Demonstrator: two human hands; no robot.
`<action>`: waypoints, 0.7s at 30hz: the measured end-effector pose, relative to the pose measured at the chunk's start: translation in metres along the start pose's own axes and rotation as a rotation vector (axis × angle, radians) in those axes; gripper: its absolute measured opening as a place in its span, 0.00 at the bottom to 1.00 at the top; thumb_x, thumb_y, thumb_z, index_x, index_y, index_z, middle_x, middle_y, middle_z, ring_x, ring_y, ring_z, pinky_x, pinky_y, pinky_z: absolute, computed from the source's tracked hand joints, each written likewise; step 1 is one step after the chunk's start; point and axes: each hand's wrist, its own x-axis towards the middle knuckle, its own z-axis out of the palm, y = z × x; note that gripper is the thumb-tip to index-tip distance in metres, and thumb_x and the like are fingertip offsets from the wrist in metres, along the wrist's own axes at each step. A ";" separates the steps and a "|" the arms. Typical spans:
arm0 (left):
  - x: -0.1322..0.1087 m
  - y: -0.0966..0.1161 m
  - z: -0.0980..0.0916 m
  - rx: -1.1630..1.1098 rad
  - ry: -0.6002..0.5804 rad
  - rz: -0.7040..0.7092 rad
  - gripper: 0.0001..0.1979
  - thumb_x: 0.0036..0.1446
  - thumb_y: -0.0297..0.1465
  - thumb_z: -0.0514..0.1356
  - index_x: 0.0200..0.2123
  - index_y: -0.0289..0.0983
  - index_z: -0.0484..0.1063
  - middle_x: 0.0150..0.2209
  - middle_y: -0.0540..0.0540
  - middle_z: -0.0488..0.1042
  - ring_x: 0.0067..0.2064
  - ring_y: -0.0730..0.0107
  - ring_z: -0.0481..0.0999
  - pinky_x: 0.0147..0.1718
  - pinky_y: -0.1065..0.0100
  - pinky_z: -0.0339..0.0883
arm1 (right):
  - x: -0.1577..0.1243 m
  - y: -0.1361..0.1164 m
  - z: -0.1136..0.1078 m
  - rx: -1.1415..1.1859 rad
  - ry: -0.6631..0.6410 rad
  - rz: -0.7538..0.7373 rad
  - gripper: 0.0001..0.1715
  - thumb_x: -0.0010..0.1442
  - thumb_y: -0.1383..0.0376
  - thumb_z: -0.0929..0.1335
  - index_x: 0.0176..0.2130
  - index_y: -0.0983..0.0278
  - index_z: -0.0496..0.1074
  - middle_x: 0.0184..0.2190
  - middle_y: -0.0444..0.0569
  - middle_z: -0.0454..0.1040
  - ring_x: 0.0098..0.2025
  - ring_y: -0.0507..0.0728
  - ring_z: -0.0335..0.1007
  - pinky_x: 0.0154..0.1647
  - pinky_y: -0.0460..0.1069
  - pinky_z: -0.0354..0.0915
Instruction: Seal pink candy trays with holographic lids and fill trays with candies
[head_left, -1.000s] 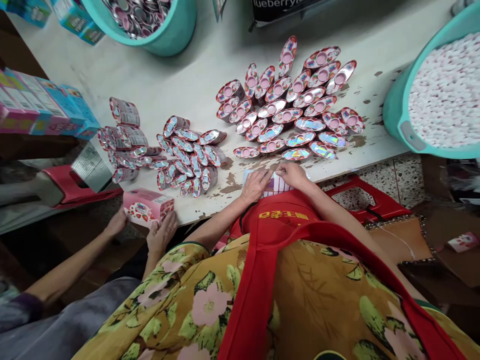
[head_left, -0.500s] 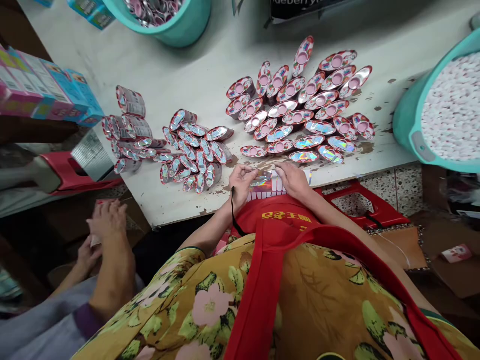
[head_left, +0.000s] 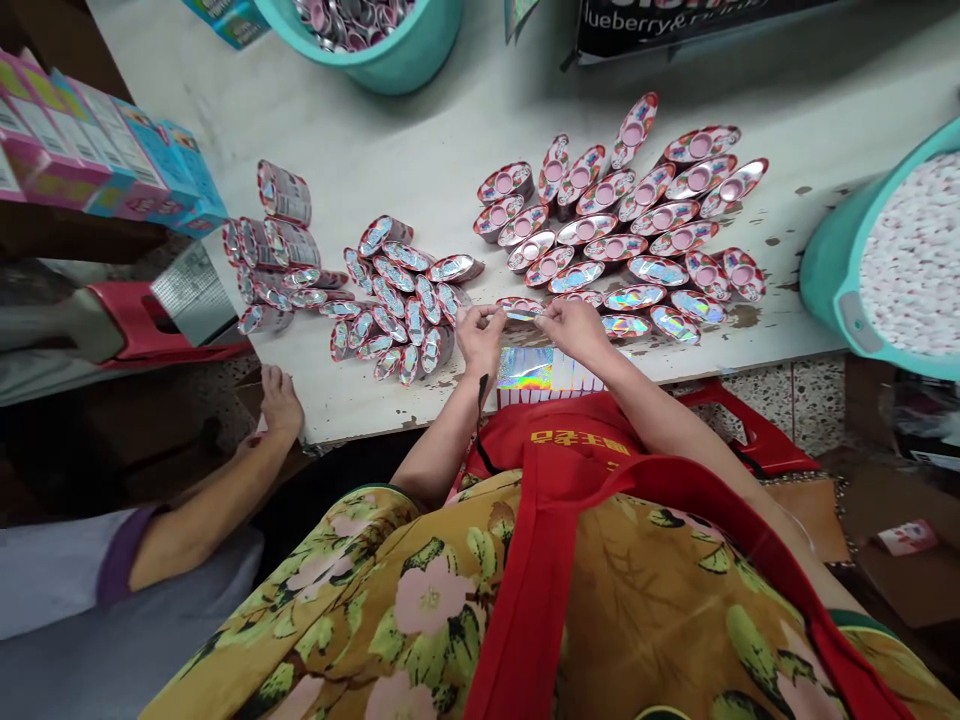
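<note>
My left hand (head_left: 480, 335) and my right hand (head_left: 574, 325) are both pinched on a shiny foil lid (head_left: 523, 315), stretched between them just above the table's near edge. Under my hands lies a stack of holographic foil sheets (head_left: 536, 372). Just beyond my fingers stand several open pink cups (head_left: 622, 225) in rows, some of them capped with foil. To the left lies a heap of sealed cups (head_left: 397, 300) on their sides.
A co-worker's hand (head_left: 279, 400) rests at the table's left corner. A teal tub of white pellets (head_left: 896, 260) stands at the right, another teal tub (head_left: 375, 35) at the back. Coloured boxes (head_left: 97, 150) are stacked at the left. Red stools (head_left: 739, 425) stand below.
My hands have lifted a foil lid off the stack and moved it forward toward the cups. The co-worker's pink box has gone from view and one hand now rests at the table's corner.
</note>
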 end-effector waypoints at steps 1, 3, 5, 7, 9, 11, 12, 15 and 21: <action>0.003 0.001 0.002 0.038 0.004 0.009 0.02 0.54 0.26 0.68 0.30 0.37 0.79 0.34 0.50 0.71 0.35 0.72 0.70 0.40 0.70 0.66 | 0.004 -0.003 -0.001 -0.047 -0.007 0.010 0.14 0.63 0.58 0.69 0.36 0.64 0.81 0.34 0.50 0.82 0.40 0.58 0.76 0.42 0.48 0.65; 0.007 0.001 0.005 0.116 0.007 0.041 0.03 0.55 0.25 0.67 0.29 0.37 0.78 0.35 0.50 0.70 0.37 0.71 0.70 0.43 0.70 0.66 | 0.009 -0.009 -0.001 -0.122 -0.015 0.030 0.15 0.64 0.59 0.67 0.39 0.64 0.82 0.38 0.52 0.83 0.44 0.60 0.77 0.46 0.50 0.67; 0.007 -0.001 0.008 0.187 0.011 0.077 0.04 0.55 0.25 0.67 0.29 0.39 0.77 0.36 0.49 0.69 0.40 0.68 0.70 0.46 0.69 0.65 | 0.012 -0.013 0.001 -0.173 -0.024 0.055 0.16 0.66 0.60 0.66 0.41 0.64 0.82 0.41 0.55 0.83 0.47 0.63 0.78 0.48 0.52 0.68; 0.006 -0.002 0.010 0.252 0.016 0.097 0.04 0.56 0.27 0.67 0.29 0.40 0.76 0.37 0.48 0.70 0.43 0.66 0.70 0.48 0.67 0.64 | 0.015 -0.017 0.002 -0.212 -0.034 0.081 0.17 0.66 0.60 0.67 0.42 0.65 0.82 0.42 0.59 0.83 0.49 0.66 0.78 0.50 0.55 0.69; 0.005 -0.001 0.011 0.316 0.020 0.101 0.05 0.57 0.28 0.66 0.29 0.40 0.75 0.38 0.48 0.71 0.45 0.64 0.70 0.50 0.65 0.64 | 0.018 -0.021 0.004 -0.242 -0.032 0.107 0.17 0.64 0.60 0.68 0.44 0.67 0.82 0.43 0.62 0.82 0.50 0.68 0.78 0.51 0.57 0.70; 0.005 0.002 0.013 0.377 0.012 0.098 0.05 0.59 0.28 0.65 0.29 0.40 0.74 0.39 0.47 0.71 0.45 0.63 0.71 0.51 0.64 0.63 | 0.024 -0.024 0.003 -0.257 -0.028 0.129 0.17 0.62 0.61 0.70 0.46 0.69 0.81 0.45 0.64 0.81 0.51 0.70 0.78 0.52 0.58 0.70; 0.006 0.004 0.013 0.398 0.000 0.093 0.05 0.59 0.27 0.64 0.30 0.40 0.73 0.39 0.47 0.71 0.44 0.62 0.71 0.51 0.63 0.63 | 0.027 -0.024 0.002 -0.260 -0.025 0.139 0.18 0.61 0.61 0.71 0.47 0.70 0.81 0.45 0.64 0.81 0.52 0.70 0.78 0.53 0.58 0.70; 0.007 0.009 0.013 0.414 -0.048 0.076 0.06 0.60 0.27 0.62 0.30 0.39 0.71 0.39 0.46 0.73 0.41 0.63 0.71 0.49 0.64 0.63 | 0.034 -0.019 -0.003 -0.266 -0.019 0.154 0.21 0.58 0.60 0.75 0.48 0.71 0.80 0.46 0.63 0.81 0.53 0.70 0.77 0.55 0.59 0.70; 0.012 0.013 0.012 0.418 -0.061 0.051 0.06 0.58 0.27 0.62 0.28 0.39 0.70 0.36 0.46 0.75 0.39 0.62 0.72 0.47 0.63 0.64 | 0.030 -0.010 -0.009 -0.262 0.004 0.159 0.20 0.59 0.59 0.75 0.47 0.70 0.81 0.46 0.64 0.81 0.52 0.69 0.76 0.53 0.59 0.70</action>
